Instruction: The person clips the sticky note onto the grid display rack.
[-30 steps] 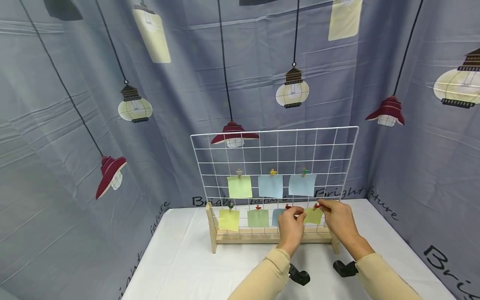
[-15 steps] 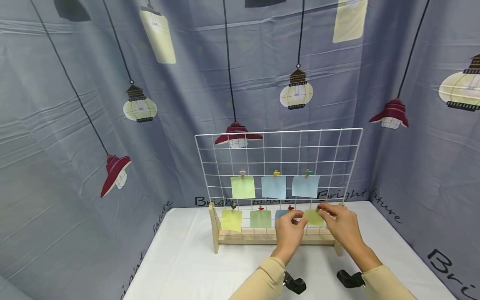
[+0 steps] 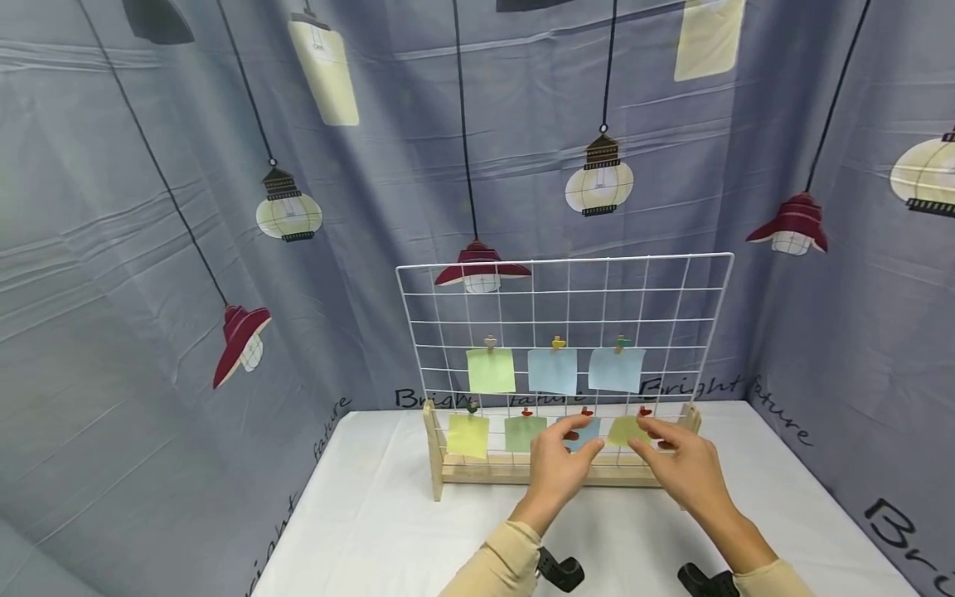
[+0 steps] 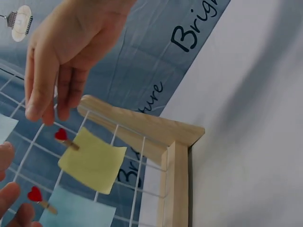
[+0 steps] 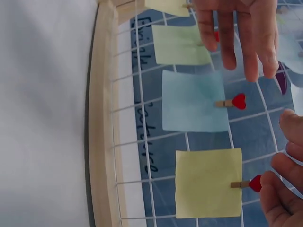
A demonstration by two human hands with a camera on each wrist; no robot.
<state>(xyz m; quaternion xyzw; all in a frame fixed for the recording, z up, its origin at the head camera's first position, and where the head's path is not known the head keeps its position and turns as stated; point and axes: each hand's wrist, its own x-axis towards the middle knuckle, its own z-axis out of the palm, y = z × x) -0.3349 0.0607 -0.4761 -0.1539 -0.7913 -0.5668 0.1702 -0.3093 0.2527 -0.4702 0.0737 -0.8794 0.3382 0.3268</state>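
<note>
In the head view my left hand [image 3: 555, 468] is in front of the blue sticky note [image 3: 588, 430] in the lower row of a white wire grid [image 3: 567, 305]. Its thumb and fingers are spread apart and hold nothing. My right hand [image 3: 686, 468] is beside the yellow-green note [image 3: 623, 430] at the lower right, thumb and fingers parted. A small wooden clothespin with a red heart [image 4: 60, 134] fastens that note to the grid. In the left wrist view the right fingertips [image 4: 34, 111] hover just off this heart.
Further notes hang from heart clothespins: a yellow one [image 3: 467, 435] and a green one [image 3: 524, 434] below, a light green one [image 3: 491, 371] and two blue ones above. A wooden base [image 3: 485, 473] holds the grid upright on the white table [image 3: 373, 531]. A patterned curtain stands behind.
Both hands have drawn back from the lower right note. The left hand has moved left and its thumb and fingers have parted; the right hand has loosened from the clothespin.
</note>
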